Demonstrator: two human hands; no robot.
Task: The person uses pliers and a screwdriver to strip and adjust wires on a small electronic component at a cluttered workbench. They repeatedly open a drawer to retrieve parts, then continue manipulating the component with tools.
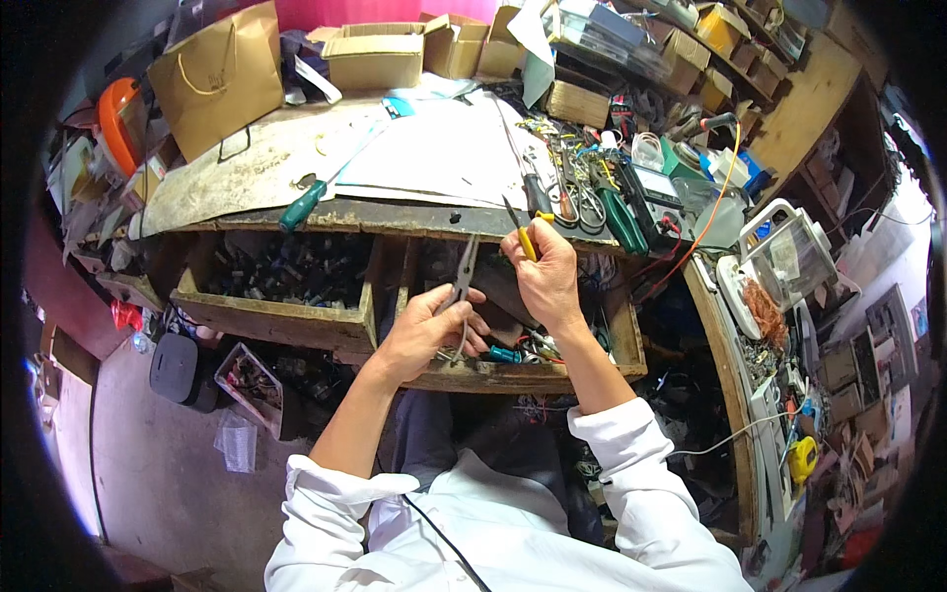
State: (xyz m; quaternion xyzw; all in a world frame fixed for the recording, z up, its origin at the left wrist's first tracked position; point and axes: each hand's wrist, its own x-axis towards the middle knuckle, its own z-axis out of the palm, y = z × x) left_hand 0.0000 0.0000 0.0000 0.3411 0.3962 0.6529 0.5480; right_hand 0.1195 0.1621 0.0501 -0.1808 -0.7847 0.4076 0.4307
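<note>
Left hand [426, 333] grips grey pliers [464, 268], right hand [550, 279] a yellow-handled tool [528, 243] (type unclear). Likely tool-handling step; next move needs steady grips.

Shirt [518, 518], white. Sleeves [641, 474], white, rolled back, one each side of shirt. Cord [444, 539], black, thin, across shirt front. Trousers [422, 432], dark, beyond shirt.

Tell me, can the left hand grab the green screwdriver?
Probably not just now: the left hand is already holding pliers, though nothing seems to block the screwdriver on the table.
</note>
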